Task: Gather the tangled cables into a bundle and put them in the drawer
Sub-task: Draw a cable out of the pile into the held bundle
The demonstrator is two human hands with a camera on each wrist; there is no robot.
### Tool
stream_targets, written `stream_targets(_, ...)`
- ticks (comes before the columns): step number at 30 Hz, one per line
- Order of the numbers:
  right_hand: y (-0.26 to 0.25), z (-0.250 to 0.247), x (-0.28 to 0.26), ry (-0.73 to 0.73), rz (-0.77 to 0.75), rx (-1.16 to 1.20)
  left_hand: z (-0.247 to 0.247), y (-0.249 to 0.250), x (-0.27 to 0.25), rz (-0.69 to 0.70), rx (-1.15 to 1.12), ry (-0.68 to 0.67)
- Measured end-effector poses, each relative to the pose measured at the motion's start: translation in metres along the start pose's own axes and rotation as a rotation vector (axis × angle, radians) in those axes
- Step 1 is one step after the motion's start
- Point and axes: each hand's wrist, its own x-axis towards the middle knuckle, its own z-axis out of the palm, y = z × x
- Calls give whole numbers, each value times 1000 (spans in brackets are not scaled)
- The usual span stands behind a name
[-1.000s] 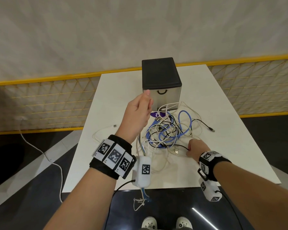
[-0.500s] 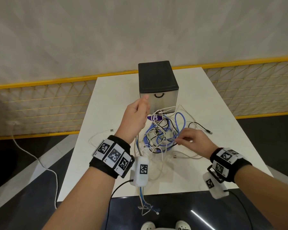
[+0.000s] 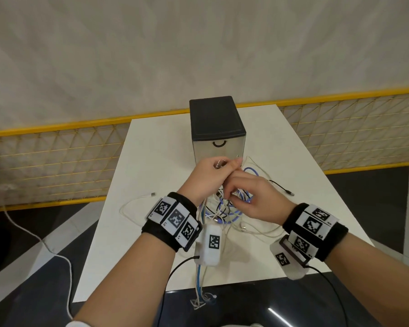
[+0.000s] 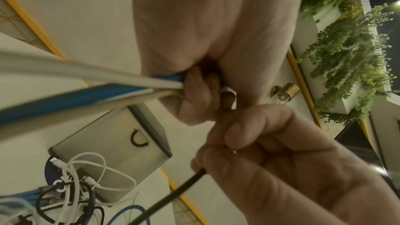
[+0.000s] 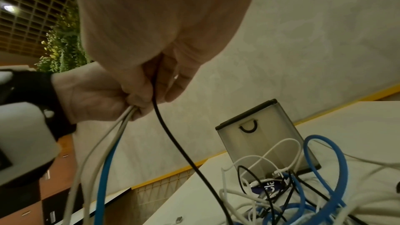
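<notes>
Even indoor light; wrist views dimmer, blurred, edge-warped.

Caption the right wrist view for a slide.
Right hand pinches thin black cable beside left hand's gripped strands.

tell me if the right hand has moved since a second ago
Yes. The right hand has risen from the white table's near side toward the black-topped drawer box, meeting the left hand, with a black cable in its grip.

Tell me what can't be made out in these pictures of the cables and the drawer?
- Head view: the left hand and right hand cover the middle of the cable tangle.
- Head view: cable ends hanging off the table edge are too small to identify.
- Left wrist view: held cables are blurred.
- All views: the drawer is closed, contents hidden.
</notes>
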Motion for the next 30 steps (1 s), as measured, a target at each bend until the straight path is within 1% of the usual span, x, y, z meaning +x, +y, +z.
stream_targets(2,1,4,1,32,11,13,0,-3,2,34,-19,61)
stream_targets(3,2,9,1,90,38,28,0,-5,2,40,-29,100)
stream_targets(5,4,18,0,217,150,129,-2,-8,4,31,-76,176)
stream_targets(6,6,23,-1,233,210,213,-3,-8,5,34,-108,205)
stream_targets(7,9,28,-4,203,268,277,-6,-7,6,44,-137,231)
stream_targets(8,13,32,-7,142,318,294,-9,-5,7,61,-154,259)
stream_targets(11,23,41,-18,-78,401,162,-23,3,10,123,-167,348)
stream_targets(12,27,44,-22,-124,421,147,-29,7,10,140,-169,379)
stream_targets(15,40,46,-34,-150,498,148,-49,20,7,201,-147,475)
stream_targets(18,51,40,-35,-128,557,143,-64,25,1,265,-201,512)
stream_targets(19,51,35,-31,-120,562,137,-67,27,-1,257,-259,501)
stream_targets(20,51,31,-26,-115,557,126,-67,28,-3,234,-321,465)
stream_targets(21,49,26,-19,-112,544,104,-66,30,-6,204,-330,413)
stream_targets(22,47,20,-11,-107,526,78,-62,30,-9,176,-245,355)
stream_targets(25,38,6,11,-59,463,35,-43,27,-14,92,259,95)
stream_targets(26,34,2,17,-35,433,35,-36,24,-15,47,364,6)
stream_targets(27,30,-1,23,-16,399,40,-30,19,-15,7,430,-56)
stream_targets(28,29,-4,26,-2,371,53,-26,14,-14,-23,462,-70)
stream_targets(29,28,-6,28,10,356,58,-25,11,-13,-40,456,-43)
stream_targets(30,30,-6,28,16,355,57,-25,11,-12,-38,428,17)
